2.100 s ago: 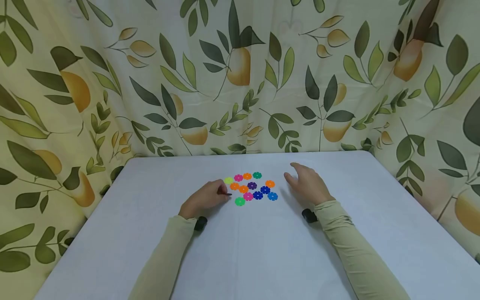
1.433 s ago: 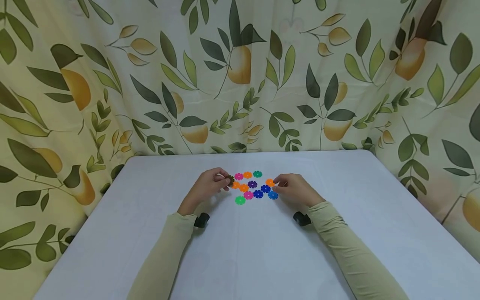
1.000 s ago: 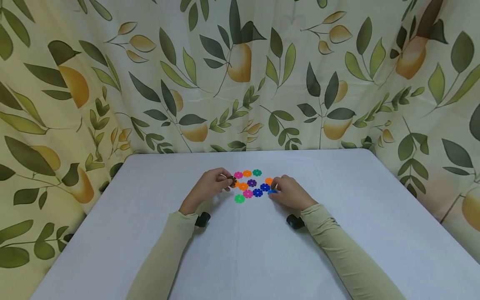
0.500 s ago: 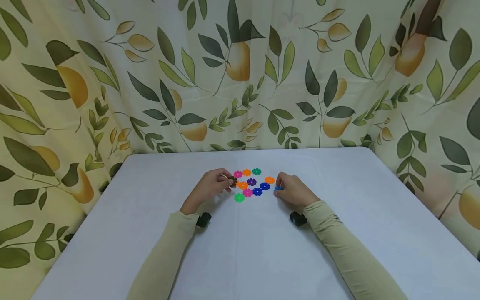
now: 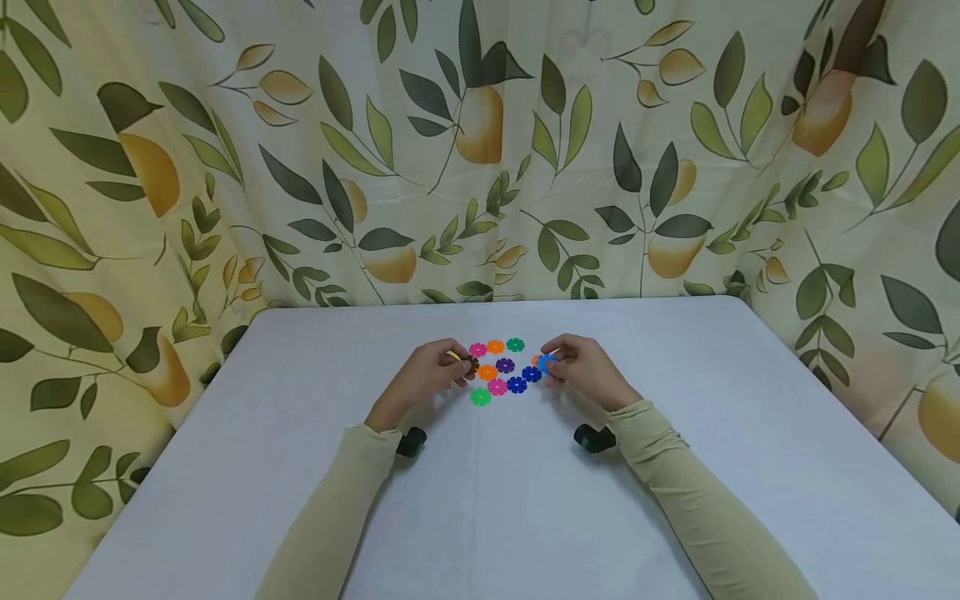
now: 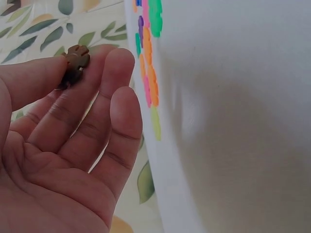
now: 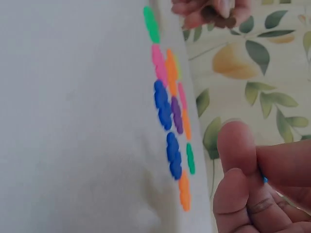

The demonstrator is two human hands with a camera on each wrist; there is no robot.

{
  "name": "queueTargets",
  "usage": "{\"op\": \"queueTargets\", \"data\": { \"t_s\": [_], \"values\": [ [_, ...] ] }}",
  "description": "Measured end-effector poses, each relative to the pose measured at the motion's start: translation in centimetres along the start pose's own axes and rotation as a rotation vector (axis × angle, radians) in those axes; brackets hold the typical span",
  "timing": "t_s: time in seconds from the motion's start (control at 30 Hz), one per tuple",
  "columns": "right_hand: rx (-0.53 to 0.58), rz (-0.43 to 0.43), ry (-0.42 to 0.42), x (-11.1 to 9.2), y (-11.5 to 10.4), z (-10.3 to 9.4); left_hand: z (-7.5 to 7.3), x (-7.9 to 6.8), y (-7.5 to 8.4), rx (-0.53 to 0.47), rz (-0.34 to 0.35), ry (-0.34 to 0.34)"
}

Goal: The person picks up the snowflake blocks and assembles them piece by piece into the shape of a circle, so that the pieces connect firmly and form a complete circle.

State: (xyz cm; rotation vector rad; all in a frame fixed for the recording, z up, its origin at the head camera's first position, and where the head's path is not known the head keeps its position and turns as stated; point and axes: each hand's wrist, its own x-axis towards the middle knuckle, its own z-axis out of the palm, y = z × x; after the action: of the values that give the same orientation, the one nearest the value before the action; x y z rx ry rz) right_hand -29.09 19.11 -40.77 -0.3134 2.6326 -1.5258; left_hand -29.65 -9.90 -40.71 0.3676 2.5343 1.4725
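Note:
My left hand (image 5: pixel 420 379) pinches a brown notched plastic disc (image 6: pixel 76 63) between thumb and index finger, its other fingers loosely spread. My right hand (image 5: pixel 592 375) pinches a light blue notched disc (image 5: pixel 545 363); in the right wrist view only a blue sliver shows between thumb and fingers. Both discs are held up above the table, at opposite sides of a loose group of similar flat discs. A yellow-green disc (image 6: pixel 155 124) lies under the left hand, mostly hidden from the head view. An orange disc (image 5: pixel 535 361) is partly covered by the blue one.
Several discs lie between the hands: a purple disc (image 5: pixel 505 366), a bright green disc (image 5: pixel 481 397), a teal disc (image 5: pixel 515 344), with pink, orange and dark blue ones. The white table (image 5: pixel 480 500) ends at a leaf-patterned curtain (image 5: pixel 450 167) behind.
My right hand came in from the right, took the light blue disc off the table and raised it. My left hand turned the brown disc face up and shifted slightly right.

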Motion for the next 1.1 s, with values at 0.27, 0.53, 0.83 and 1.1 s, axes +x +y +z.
{"op": "queueTargets", "data": {
  "t_s": [0.27, 0.53, 0.83, 1.1],
  "values": [
    [0.132, 0.002, -0.028, -0.3, -0.9, 0.4, 0.8, -0.1, 0.4, -0.016, 0.008, -0.019],
    [0.158, -0.01, -0.058, -0.5, -1.5, 1.0, 1.7, -0.2, 0.9, 0.002, 0.046, -0.04],
    [0.155, -0.013, -0.09, -0.9, -2.2, 1.6, 2.8, 0.0, 1.1, 0.034, 0.104, -0.044],
    [0.208, -0.023, -0.097, -0.9, -2.6, 2.6, 3.2, -0.2, 1.0, 0.038, 0.179, -0.075]
  ]
}}
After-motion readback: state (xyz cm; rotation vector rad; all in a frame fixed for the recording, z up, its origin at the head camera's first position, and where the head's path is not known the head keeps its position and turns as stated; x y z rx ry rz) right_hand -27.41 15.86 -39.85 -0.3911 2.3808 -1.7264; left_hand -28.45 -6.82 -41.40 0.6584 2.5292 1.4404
